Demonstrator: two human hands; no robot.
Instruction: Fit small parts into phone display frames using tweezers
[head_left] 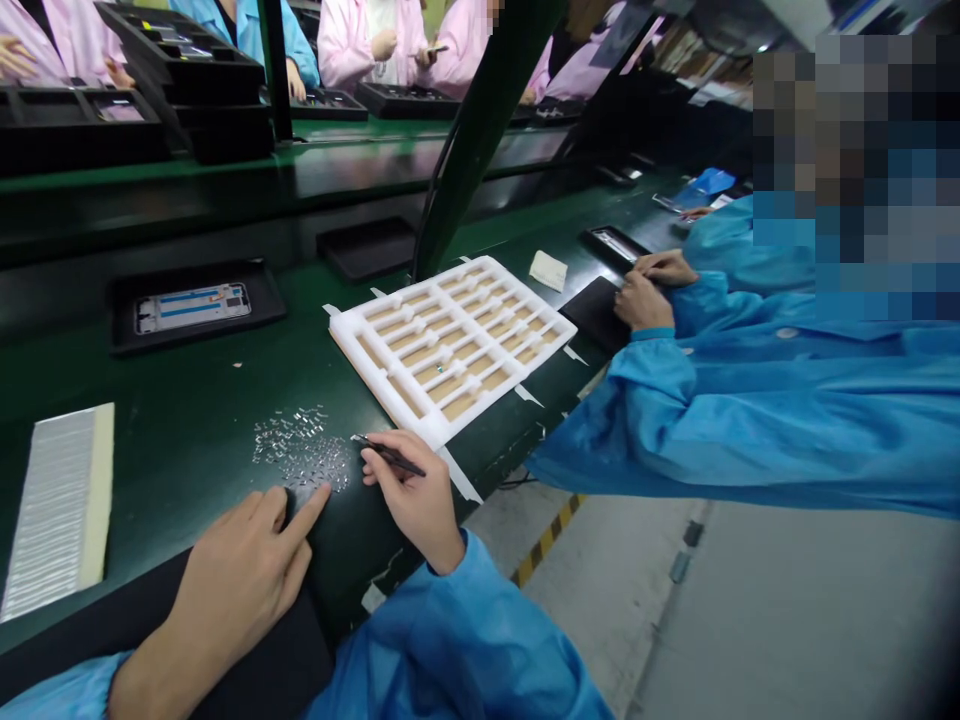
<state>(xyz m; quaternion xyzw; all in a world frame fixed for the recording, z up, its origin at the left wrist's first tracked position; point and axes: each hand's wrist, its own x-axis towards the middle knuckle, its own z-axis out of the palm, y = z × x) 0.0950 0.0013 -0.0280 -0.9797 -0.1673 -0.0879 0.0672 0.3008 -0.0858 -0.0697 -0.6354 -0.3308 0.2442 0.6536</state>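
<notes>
Small shiny metal pieces (300, 450) lie scattered in a loose patch on the green bench. My left hand (244, 565) rests at the near edge of the patch, index finger stretched out to the pieces and the other fingers loosely bent. Nothing shows in its grasp. Dark tweezers (394, 458) are pinched in my right hand (416, 495), to the right of the patch. Their tip points left, close to the pieces; whether it grips one is too small to tell. Beyond my right hand lies a white slotted foam tray (431, 432) with brown slot bottoms.
A sheet with silvery strips (56, 510) lies at the left. Behind the pieces sits a black tray (120, 340) holding a phone frame (191, 308). A dark green post (469, 150) rises behind the foam tray. At the right, a co-worker's hands (649, 290) work over another black tray.
</notes>
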